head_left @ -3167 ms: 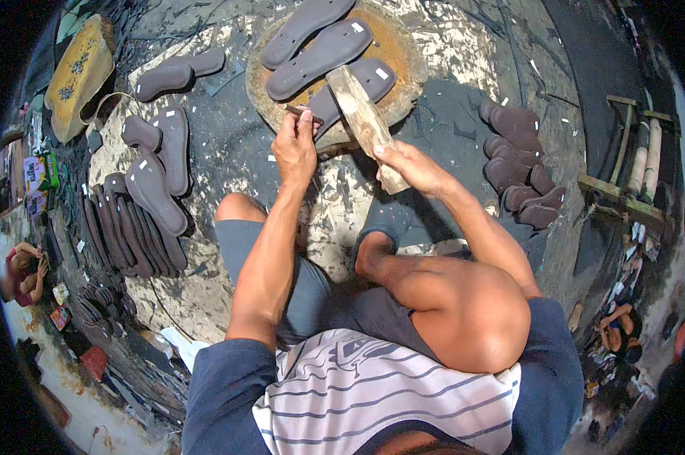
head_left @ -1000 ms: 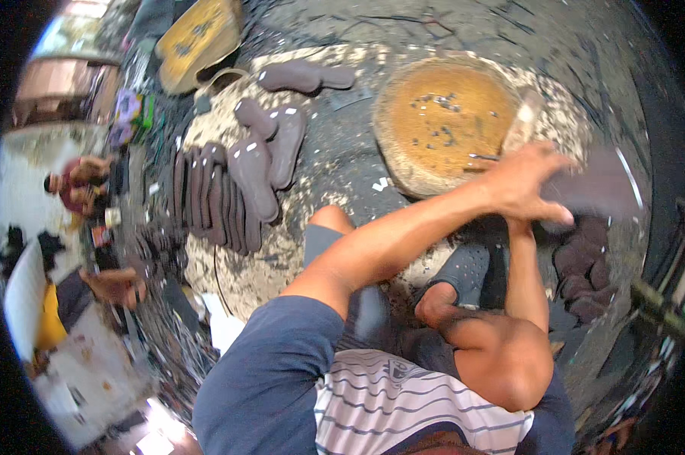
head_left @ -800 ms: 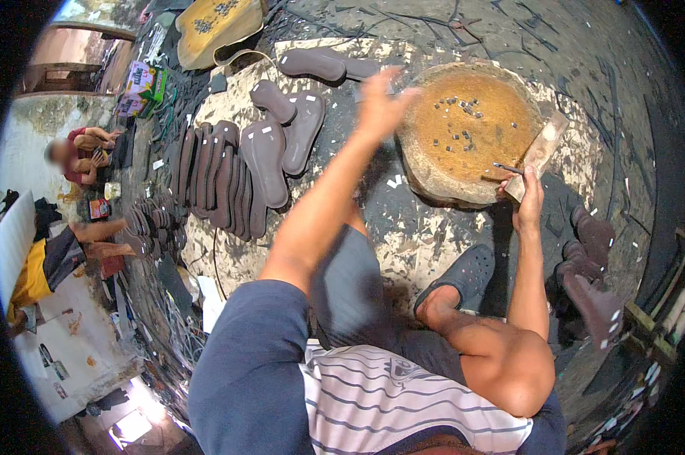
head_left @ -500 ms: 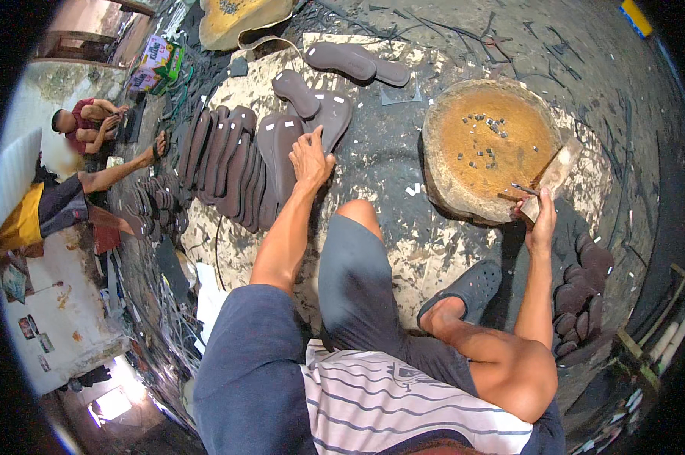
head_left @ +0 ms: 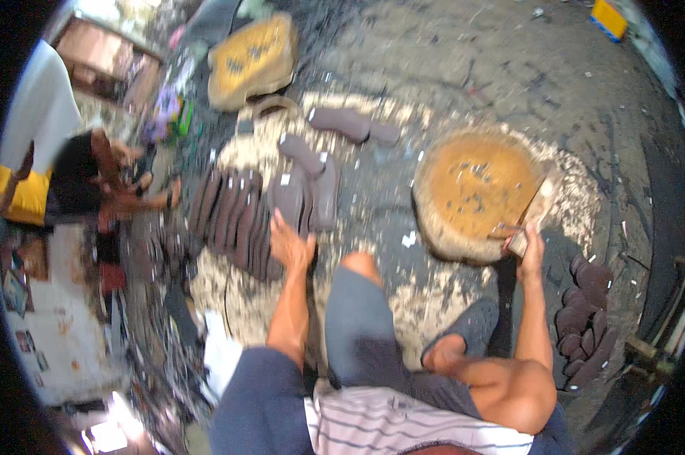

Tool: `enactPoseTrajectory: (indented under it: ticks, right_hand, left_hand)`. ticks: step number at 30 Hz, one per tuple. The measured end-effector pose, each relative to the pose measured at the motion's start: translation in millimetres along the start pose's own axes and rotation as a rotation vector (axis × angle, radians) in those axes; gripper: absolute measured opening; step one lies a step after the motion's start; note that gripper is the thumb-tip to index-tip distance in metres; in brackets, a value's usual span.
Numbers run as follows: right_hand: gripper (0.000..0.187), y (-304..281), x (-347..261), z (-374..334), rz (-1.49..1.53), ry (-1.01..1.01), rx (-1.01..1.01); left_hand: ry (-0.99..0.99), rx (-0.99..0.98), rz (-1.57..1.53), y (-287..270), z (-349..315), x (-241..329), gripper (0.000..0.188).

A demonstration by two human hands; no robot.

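"Grip on the left?"

"Left hand (head_left: pixel 291 246) is loosely spread at the near end of a brown sole (head_left: pixel 288 200); blur hides whether it pinches."

"And the right?"

"Right hand (head_left: pixel 532 249) is wrapped around a wooden bat (head_left: pixel 541 199) and a slim tool (head_left: pixel 507 226), at the near right rim of the round block (head_left: pixel 475 189)."

"Beyond them?"

"Row of soles (head_left: pixel 235 218) beside the brown sole, toward the left edge of the mottled sheet (head_left: pixel 236 303)."

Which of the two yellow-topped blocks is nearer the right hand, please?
The round block: the right hand grips a wooden bar at its rim; the angular block lies farther off.
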State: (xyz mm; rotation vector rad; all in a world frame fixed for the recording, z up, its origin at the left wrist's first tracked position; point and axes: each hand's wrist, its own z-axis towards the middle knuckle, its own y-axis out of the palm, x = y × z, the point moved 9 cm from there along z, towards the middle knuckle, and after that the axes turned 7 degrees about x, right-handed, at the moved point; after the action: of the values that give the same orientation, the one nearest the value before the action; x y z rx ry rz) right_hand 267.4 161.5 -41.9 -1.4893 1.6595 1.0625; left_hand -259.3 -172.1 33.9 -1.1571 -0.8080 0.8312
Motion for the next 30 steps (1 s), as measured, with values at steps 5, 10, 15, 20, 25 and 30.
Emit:
enactPoseTrajectory:
  ticks: [5, 10, 15, 20, 25, 30]
  right_hand:
    - [0.033, 9.3, -6.8, -10.1, 0.107, 0.036, -0.023]
    - [0.033, 8.7, -1.0, -8.9, 0.143, 0.020, -0.031]
    - [0.037, 7.5, 6.7, -14.3, 0.253, 0.057, -0.019]
    - [0.036, -4.6, -7.7, -7.4, 0.246, 0.017, 0.016]
    - [0.034, 2.5, -1.2, -10.1, 0.232, -0.026, 0.008]
    - [0.038, -0.8, -6.2, -17.3, 0.283, -0.030, -0.009]
  left_hand:
    - [0.035, -0.085, 0.204, 21.5, -8.5, -9.0, 0.124]
    - [-0.045, -0.176, 0.137, -1.5, 7.1, -26.4, 0.125]
    - [0.215, -0.021, -0.382, -51.0, 22.8, 31.5, 0.098]
    - [0.874, -0.323, -0.702, -50.5, -28.2, 289.5, 0.088]
    - [1.231, -0.201, -0.497, -14.5, -44.8, 409.8, 0.085]
    - [1.200, -0.249, -0.523, 13.2, -54.4, 413.0, 0.082]
